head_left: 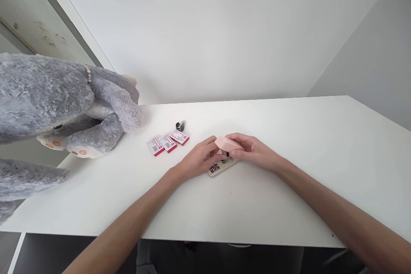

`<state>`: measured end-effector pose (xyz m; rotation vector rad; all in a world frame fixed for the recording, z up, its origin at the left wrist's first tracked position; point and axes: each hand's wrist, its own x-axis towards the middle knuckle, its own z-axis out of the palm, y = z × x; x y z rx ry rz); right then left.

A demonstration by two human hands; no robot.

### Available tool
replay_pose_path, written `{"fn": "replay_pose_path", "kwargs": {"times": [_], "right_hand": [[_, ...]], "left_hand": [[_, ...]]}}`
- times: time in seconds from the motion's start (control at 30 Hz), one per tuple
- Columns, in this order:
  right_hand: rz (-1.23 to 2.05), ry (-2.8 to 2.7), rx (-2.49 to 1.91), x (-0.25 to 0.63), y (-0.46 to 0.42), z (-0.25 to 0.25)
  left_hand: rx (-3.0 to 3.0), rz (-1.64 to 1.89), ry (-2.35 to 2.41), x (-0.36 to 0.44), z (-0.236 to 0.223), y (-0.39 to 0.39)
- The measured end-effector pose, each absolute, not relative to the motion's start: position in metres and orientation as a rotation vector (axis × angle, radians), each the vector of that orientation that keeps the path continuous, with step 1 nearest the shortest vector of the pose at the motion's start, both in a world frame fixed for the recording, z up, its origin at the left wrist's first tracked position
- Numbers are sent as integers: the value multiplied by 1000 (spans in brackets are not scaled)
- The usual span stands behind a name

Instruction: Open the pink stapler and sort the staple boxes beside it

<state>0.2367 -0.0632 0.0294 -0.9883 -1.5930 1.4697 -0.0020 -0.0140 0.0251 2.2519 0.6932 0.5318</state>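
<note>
Both my hands meet at the middle of the white table (289, 171). My right hand (253, 150) pinches a small pink stapler (226, 143) from the right. My left hand (201, 159) curls round its left end and underside. Beneath the stapler lies a beige patterned phone case or pad (216, 168), partly hidden by my fingers. To the left sit three red-and-white staple boxes (167, 143) in a row, untouched.
A small black-and-silver object (180, 126) lies just behind the boxes. A large grey plush toy (64, 107) rests on the table's left end and hangs over its edge. A white wall stands behind the table.
</note>
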Motion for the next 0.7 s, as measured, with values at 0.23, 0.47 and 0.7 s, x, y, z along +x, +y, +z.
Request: {"fn": "replay_pose_path", "kwargs": {"times": [0.23,0.47,0.7], "right_hand": [[1474,-1568,-976,236,-64,30],[1440,-1495,-1006,238,-62,25],[1271,-1378,-1107,237,-58,19]], "left_hand": [[2135,628,678,-1,30,-15],[1710,763,634,-1,34,-10],[1212,927,627,-3,34,0]]}}
